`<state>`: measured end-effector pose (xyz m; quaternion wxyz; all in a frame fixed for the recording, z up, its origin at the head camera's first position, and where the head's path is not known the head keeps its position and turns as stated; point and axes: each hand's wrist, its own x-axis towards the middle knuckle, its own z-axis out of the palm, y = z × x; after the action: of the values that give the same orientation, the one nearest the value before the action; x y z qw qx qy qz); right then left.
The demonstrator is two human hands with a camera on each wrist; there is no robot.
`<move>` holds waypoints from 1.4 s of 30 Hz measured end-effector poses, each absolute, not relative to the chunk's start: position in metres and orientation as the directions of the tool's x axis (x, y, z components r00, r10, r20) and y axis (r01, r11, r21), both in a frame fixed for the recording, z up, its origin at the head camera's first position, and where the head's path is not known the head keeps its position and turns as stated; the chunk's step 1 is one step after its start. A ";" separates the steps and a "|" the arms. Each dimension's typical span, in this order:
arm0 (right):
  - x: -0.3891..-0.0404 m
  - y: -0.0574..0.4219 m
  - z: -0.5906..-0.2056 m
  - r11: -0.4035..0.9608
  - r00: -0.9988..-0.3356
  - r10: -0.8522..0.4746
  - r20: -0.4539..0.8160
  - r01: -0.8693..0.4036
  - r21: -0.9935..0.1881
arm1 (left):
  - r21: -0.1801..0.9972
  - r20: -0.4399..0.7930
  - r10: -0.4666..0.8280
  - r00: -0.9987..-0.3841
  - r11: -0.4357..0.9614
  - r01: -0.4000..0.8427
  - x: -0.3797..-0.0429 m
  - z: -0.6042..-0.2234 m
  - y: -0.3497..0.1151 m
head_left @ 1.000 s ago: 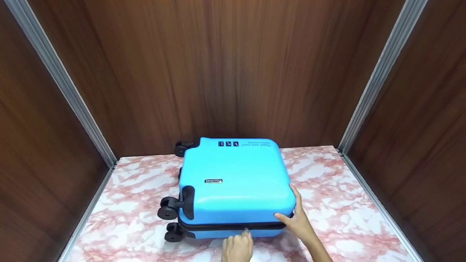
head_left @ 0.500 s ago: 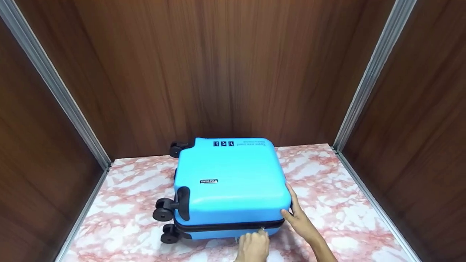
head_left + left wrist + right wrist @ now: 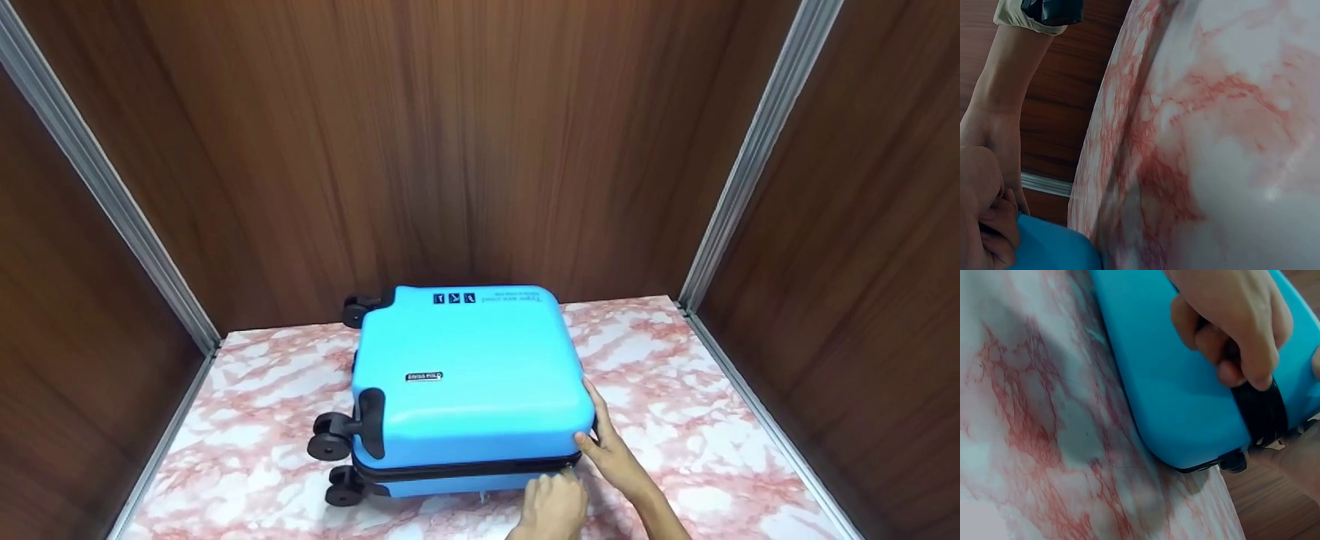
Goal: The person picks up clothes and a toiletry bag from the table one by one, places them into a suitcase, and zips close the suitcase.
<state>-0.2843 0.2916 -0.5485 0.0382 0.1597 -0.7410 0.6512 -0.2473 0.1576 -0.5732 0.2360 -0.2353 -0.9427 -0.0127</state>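
Observation:
A bright blue hard-shell suitcase (image 3: 472,352) lies flat, its black wheels (image 3: 330,446) pointing left. Along its front side runs a black zipper (image 3: 450,471). Near the front right corner my left hand (image 3: 556,501) pinches the zipper pull with curled fingers; the right wrist view shows these fingers (image 3: 1258,363) against the black zipper band (image 3: 1264,410). My right hand (image 3: 611,456) holds that same corner, thumb on the front and the other fingers along the right side. In the left wrist view the left hand (image 3: 982,208) has its fingers curled in, and the pull itself is hidden.
The suitcase rests on a pink-and-white marble-patterned table (image 3: 697,420). Brown wood-look panels (image 3: 465,150) stand behind and at both sides, joined by metal corner rails (image 3: 750,172). A small pale thing (image 3: 484,496) shows below the suitcase's front edge.
My left hand has slid right along the zipper, from front centre-right to the corner. My right hand keeps its place at the corner. The whole scene shifts slightly left in the head view.

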 end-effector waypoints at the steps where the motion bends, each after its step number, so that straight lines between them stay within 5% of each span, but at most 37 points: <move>1: -0.284 0.292 -0.549 0.094 -0.946 -0.189 0.265 -0.286 -0.954 | -0.113 0.433 0.456 -0.777 0.883 0.455 -0.247 -0.572 0.160; 17: -0.285 0.293 -0.546 0.087 -0.943 -0.180 0.279 -0.298 -0.951 | -0.160 0.375 0.467 -0.801 0.884 0.440 -0.251 -0.571 0.189; 24: -0.285 0.294 -0.543 0.107 -0.951 -0.175 0.253 -0.274 -0.956 | 0.226 0.354 0.389 -0.851 0.847 0.481 -0.250 -0.565 0.163; 27: -0.286 0.301 -0.538 0.148 -0.951 -0.144 0.274 -0.295 -0.944 | 0.315 0.516 0.341 -0.786 0.778 0.544 -0.240 -0.563 0.141; 31: -0.303 0.313 -0.526 0.199 -0.942 -0.107 0.318 -0.334 -0.921 | 0.261 0.783 0.232 -0.577 0.718 0.645 -0.232 -0.558 0.099; 33: -0.315 0.321 -0.514 0.217 -0.939 -0.111 0.327 -0.344 -0.914 | 0.258 0.831 0.178 -0.527 0.716 0.649 -0.231 -0.553 0.078; 42: -0.383 0.315 -0.451 0.311 -0.950 -0.242 0.198 -0.269 -0.912 | 0.383 0.679 -0.088 -0.729 0.889 0.250 -0.230 -0.532 0.016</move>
<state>-0.3831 0.3150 -0.4508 0.0122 0.1577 -0.8094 0.5656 -0.2296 0.0159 -0.5318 0.3653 -0.0451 -0.9007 -0.2309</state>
